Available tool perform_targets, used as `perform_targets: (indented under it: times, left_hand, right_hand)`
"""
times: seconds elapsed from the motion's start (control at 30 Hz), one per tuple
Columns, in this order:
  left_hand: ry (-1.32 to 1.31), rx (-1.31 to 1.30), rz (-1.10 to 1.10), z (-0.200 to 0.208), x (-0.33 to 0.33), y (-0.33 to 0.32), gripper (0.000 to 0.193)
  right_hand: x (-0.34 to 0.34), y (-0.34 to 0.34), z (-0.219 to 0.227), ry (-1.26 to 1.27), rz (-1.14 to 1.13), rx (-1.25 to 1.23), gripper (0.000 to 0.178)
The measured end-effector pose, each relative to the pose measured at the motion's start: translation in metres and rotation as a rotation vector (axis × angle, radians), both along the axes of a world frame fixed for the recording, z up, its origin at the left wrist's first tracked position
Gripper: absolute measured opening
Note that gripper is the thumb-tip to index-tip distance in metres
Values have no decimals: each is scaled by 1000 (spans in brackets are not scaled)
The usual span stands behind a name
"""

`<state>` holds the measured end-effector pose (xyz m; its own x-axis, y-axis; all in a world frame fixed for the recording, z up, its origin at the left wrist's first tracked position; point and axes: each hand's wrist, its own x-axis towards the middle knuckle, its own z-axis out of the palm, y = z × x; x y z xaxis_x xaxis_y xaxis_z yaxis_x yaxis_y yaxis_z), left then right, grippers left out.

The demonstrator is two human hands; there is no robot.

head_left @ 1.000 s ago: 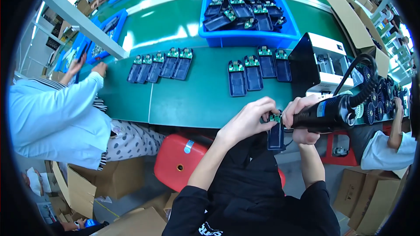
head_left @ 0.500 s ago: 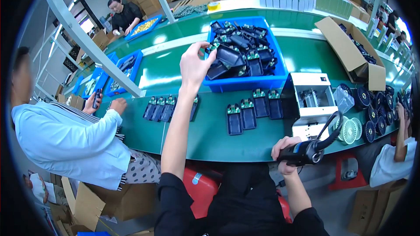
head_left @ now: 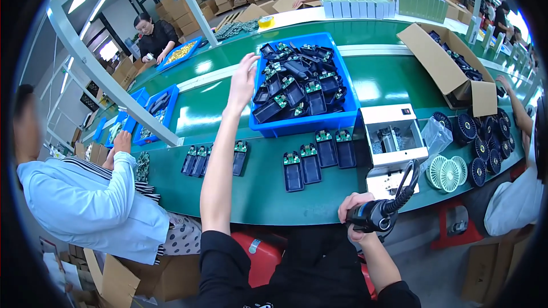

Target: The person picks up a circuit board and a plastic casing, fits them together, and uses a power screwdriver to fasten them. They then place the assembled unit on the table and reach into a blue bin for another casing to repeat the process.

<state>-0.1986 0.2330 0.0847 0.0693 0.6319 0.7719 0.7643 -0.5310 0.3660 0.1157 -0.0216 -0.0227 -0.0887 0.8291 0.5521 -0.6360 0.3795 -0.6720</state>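
Four cases (head_left: 311, 171) are lying before one bin (head_left: 308, 125); beside it my stretched-out left hand (head_left: 242, 84) is hovering, my right hand (head_left: 355, 206) squeezing one tool (head_left: 372, 217).

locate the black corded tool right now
The black corded tool is in the right hand, right of centre in the head view, pictured just below the white machine.

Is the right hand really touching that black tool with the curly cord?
Touching. The head view shows the right hand gripping the black tool, closed over and under its body with no gap between.
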Motion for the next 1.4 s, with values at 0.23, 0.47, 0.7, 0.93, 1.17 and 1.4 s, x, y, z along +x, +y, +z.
perform_targets:
  times: [0.23, 0.47, 0.7, 0.93, 1.17, 1.4]
  left_hand:
    - [359, -289, -44, -37, 111, -216, 53]
    - [555, -574, 190, -72, 147, -220, 95]
    - [483, -294, -62, -86, 151, -172, 72]
    - [381, -178, -197, -88, 138, -162, 45]
    - [384, -85, -265, -84, 129, -175, 23]
    - [370, 83, -196, -39, 129, -182, 24]
  right_hand:
    - [12, 8, -6, -123, -7, 104, 64]
    - [5, -3, 2, -163, -66, 62, 85]
    - [3, 0, -14, 69, -6, 42, 66]
    - [4, 0, -11, -63, -60, 94, 75]
    - [2, -4, -5, -58, -65, 79, 73]
    - [19, 1, -7, -248, -110, 95, 52]
